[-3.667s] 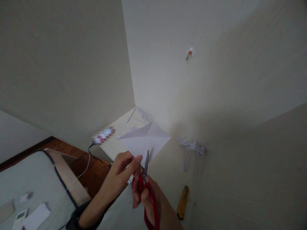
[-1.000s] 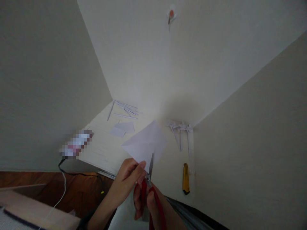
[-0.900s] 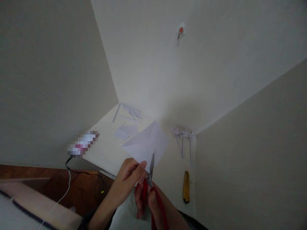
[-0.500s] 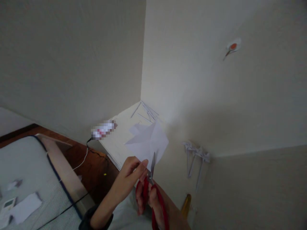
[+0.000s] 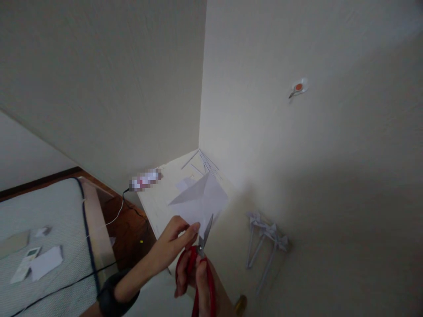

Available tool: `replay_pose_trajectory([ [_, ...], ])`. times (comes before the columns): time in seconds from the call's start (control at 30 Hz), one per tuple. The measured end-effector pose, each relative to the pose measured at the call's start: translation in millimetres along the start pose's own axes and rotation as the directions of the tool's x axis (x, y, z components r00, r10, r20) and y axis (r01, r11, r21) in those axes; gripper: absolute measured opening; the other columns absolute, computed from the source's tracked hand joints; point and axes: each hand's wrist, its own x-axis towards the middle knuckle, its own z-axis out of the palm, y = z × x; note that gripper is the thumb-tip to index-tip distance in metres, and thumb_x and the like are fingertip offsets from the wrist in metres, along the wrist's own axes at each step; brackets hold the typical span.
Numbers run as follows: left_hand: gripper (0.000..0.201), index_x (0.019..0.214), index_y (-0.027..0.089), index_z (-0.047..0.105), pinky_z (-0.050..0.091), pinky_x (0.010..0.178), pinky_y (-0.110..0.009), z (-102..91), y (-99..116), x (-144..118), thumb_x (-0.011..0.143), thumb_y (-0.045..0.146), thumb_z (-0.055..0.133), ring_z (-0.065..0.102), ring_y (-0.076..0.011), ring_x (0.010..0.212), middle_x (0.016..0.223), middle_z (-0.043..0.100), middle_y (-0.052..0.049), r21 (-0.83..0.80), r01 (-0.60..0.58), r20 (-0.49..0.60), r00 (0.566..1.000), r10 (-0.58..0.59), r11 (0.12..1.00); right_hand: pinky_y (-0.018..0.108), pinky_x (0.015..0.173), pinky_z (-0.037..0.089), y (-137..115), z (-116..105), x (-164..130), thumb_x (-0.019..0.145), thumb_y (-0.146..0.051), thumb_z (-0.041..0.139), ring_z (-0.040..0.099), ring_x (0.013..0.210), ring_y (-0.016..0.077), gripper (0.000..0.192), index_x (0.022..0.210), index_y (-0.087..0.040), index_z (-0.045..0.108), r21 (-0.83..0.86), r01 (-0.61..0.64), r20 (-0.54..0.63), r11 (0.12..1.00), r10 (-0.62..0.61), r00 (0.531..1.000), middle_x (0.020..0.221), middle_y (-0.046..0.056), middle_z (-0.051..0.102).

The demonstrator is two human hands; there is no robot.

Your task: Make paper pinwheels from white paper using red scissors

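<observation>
A sheet of white paper [image 5: 201,198] with crease lines is pinched at its near corner by my left hand [image 5: 180,240]. My right hand [image 5: 201,277] grips red-handled scissors [image 5: 205,235], fingers through the loops. The blades point away from me and lie against the paper's near right part, just right of my left fingertips. How far the blades are parted I cannot make out clearly. Behind the sheet lie thin white sticks [image 5: 206,163] and a smaller paper piece [image 5: 185,183] on the white tabletop [image 5: 158,211].
Several white paper pinwheels [image 5: 267,229] on sticks lie to the right by the wall. A blurred-out power strip [image 5: 145,179] with cords sits at the table's left edge. Left is a bed [image 5: 59,202] with a remote [image 5: 26,264] and paper [image 5: 46,263]. A hook [image 5: 298,87] is on the wall.
My view has shifted, showing more of the bed at left. The scissors have moved slightly left and nearer my left fingertips, and the paper's angle has changed a little.
</observation>
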Motion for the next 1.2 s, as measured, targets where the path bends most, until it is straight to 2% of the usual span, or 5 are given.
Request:
replay_pose_trajectory([
  [0.23, 0.019, 0.055, 0.019, 0.068, 0.047, 0.056, -0.024, -6.3, 18.8, -6.8, 0.068, 0.033, 0.069, 0.055, -0.0159, 0.06, 0.06, 0.062, -0.002, 0.098, -0.118, -0.136, 0.982, 0.131, 0.988, 0.029, 0.059, 0.041, -7.9, -0.7, 1.4, 0.082, -0.079, 0.029, 0.043, 0.059, 0.0155, 0.062, 0.078, -0.022, 0.05, 0.127, 0.119, 0.097, 0.985, -0.131, 0.987, 0.067, 0.001, 0.045],
  [0.43, 0.032, 0.044, 0.022, 0.059, 0.037, 0.042, -0.021, -15.6, 24.4, -6.9, 0.073, 0.034, 0.065, 0.053, -0.0171, 0.053, 0.042, 0.049, 0.0, 0.042, -0.147, 0.047, 0.988, 0.145, 0.988, 0.03, 0.062, 0.043, -11.4, -1.0, -3.6, 0.083, -0.079, 0.028, 0.049, 0.062, 0.0171, 0.063, 0.085, -0.022, 0.054, 0.068, 0.085, 0.103, 0.994, -0.092, 0.99, 0.069, 0.002, 0.05],
  [0.6, 0.03, 0.046, 0.021, 0.061, 0.037, 0.04, -0.021, -20.5, 26.7, -11.4, 0.072, 0.035, 0.068, 0.05, -0.0151, 0.048, 0.042, 0.05, 0.0, 0.002, -0.087, 0.026, 0.996, 0.087, 0.996, 0.03, 0.055, 0.044, -6.8, 5.9, 3.7, 0.07, -0.091, 0.025, 0.048, 0.055, 0.016, 0.077, 0.087, -0.023, 0.056, 0.084, 0.061, 0.17, 0.995, -0.075, 0.983, 0.066, 0.0, 0.048],
  [0.87, 0.031, 0.049, 0.021, 0.063, 0.039, 0.043, -0.022, -27.8, 35.5, -12.5, 0.077, 0.034, 0.064, 0.05, -0.0142, 0.047, 0.045, 0.055, 0.0, 0.034, -0.13, 0.095, 0.987, 0.127, 0.991, 0.03, 0.055, 0.046, -14.6, 2.9, 0.2, 0.078, -0.082, 0.034, 0.053, 0.057, 0.0174, 0.072, 0.106, -0.021, 0.059, 0.104, 0.062, 0.217, 0.993, -0.083, 0.973, 0.069, 0.001, 0.052],
  [1.2, 0.034, 0.054, 0.019, 0.06, 0.042, 0.049, -0.021, -40.3, 39.8, -14.2, 0.085, 0.032, 0.054, 0.052, -0.0121, 0.05, 0.053, 0.058, 0.0, 0.2, -0.177, 0.201, 0.97, 0.136, 0.964, 0.042, 0.083, 0.055, -16.1, 2.2, -6.3, 0.094, -0.031, 0.058, 0.064, 0.1, 0.0222, 0.029, 0.12, -0.017, 0.058, 0.076, 0.016, 0.249, 0.997, -0.034, 0.968, 0.121, 0.009, 0.061],
])
